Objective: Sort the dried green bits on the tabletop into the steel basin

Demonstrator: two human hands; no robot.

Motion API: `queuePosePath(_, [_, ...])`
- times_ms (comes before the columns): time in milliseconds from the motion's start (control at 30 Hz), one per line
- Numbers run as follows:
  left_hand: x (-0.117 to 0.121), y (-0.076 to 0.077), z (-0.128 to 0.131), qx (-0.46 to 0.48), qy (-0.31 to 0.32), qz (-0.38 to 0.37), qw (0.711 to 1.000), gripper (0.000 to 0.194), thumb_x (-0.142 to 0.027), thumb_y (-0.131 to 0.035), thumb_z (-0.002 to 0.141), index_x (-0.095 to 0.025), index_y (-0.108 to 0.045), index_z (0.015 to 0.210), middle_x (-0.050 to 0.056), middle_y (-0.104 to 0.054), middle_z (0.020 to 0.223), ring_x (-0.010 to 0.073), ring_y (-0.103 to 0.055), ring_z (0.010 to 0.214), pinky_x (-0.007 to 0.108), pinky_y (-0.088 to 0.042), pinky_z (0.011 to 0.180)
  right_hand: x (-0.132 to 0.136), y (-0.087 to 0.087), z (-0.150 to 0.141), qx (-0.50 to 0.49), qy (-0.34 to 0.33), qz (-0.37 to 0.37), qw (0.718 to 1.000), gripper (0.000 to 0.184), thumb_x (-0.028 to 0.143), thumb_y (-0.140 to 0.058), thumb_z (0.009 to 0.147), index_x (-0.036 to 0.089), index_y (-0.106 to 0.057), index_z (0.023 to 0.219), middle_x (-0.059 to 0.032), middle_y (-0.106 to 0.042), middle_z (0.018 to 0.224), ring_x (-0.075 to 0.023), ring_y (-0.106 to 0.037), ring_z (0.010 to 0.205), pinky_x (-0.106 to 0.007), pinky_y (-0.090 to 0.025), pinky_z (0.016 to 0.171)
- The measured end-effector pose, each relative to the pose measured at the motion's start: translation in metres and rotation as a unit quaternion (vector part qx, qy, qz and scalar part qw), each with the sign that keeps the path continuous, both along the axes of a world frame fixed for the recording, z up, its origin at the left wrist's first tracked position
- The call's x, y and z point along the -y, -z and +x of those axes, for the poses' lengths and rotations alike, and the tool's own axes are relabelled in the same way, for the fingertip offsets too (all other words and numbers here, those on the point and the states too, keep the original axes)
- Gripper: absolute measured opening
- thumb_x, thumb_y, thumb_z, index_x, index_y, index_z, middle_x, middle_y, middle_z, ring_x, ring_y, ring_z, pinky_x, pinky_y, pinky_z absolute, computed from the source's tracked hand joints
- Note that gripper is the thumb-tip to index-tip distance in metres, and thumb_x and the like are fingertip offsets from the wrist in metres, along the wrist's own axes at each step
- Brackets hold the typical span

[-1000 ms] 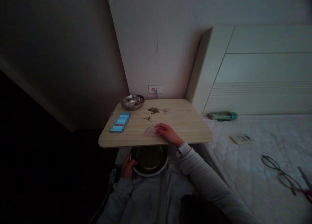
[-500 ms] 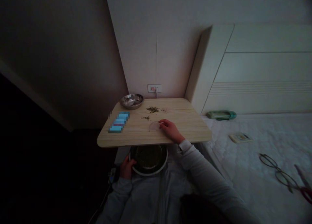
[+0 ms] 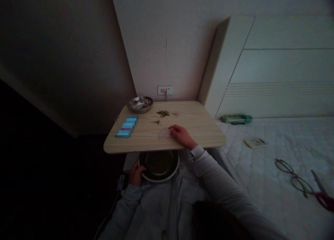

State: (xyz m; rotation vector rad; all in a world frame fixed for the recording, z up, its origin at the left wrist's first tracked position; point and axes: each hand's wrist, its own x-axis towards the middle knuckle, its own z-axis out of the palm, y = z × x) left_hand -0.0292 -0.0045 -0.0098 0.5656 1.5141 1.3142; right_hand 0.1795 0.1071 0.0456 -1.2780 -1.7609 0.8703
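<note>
- Right hand [image 3: 182,135]: fingertips at the right edge of a clear disc [image 3: 164,133], just below the frame's centre; whether its grip pinches or only touches, I cannot tell. A light edge hold should suit something that looks so thin.
- Left hand [image 3: 135,175]: grip pinching the bowl [image 3: 159,181] by its rim, lower centre; best held level.
- Mid-frame, on the counter [image 3: 199,125], loose green bits [image 3: 163,113] probably scatter if brushed.

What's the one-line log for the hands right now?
left hand: grips white-rimmed bowl | right hand: touching clear piece | table: greenish bits, metal bowl
</note>
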Motion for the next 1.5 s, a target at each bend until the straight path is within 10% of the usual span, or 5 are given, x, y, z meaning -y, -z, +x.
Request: queuePosePath(1500, [-0.001,-0.003,0.001,-0.010,0.019,0.012,1.000,0.035,-0.016,-0.051,0.039,-0.017,-0.062,0.072,-0.004,-0.058,0.058,0.0133,-0.049,0.061,0.025,-0.038,0.061,0.015,-0.003,0.004,0.024,-0.076,-0.035,0.996,0.020,0.026,-0.045,0.068,0.015,-0.056,0.081,0.0015,-0.059,0.062,-0.0069,-0.045,0.053,-0.018,-0.032,0.052])
